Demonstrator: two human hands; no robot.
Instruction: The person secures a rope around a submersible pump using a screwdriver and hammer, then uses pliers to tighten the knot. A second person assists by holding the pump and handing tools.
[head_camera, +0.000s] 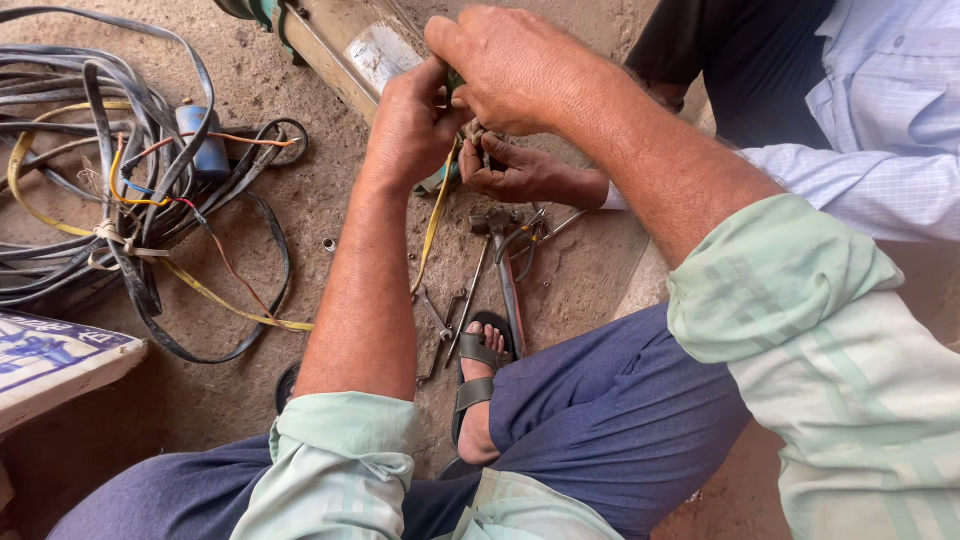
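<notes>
My left hand (410, 125) and my right hand (505, 65) meet over the end of a long metal cylinder (335, 45) lying on the dirt floor. Both close around a small green part and a knot of wires between them, mostly hidden by my fingers. A yellow strap (433, 225) hangs down from under my left hand. Another person's hand (520, 172), in a light blue sleeve, holds the same wire knot from below.
A tangle of black cables, yellow strap and coloured wires with a blue capacitor (205, 140) lies at left. Pliers and other hand tools (500, 250) lie on the ground by my sandalled foot (478, 385). A white box corner (50, 365) is at lower left.
</notes>
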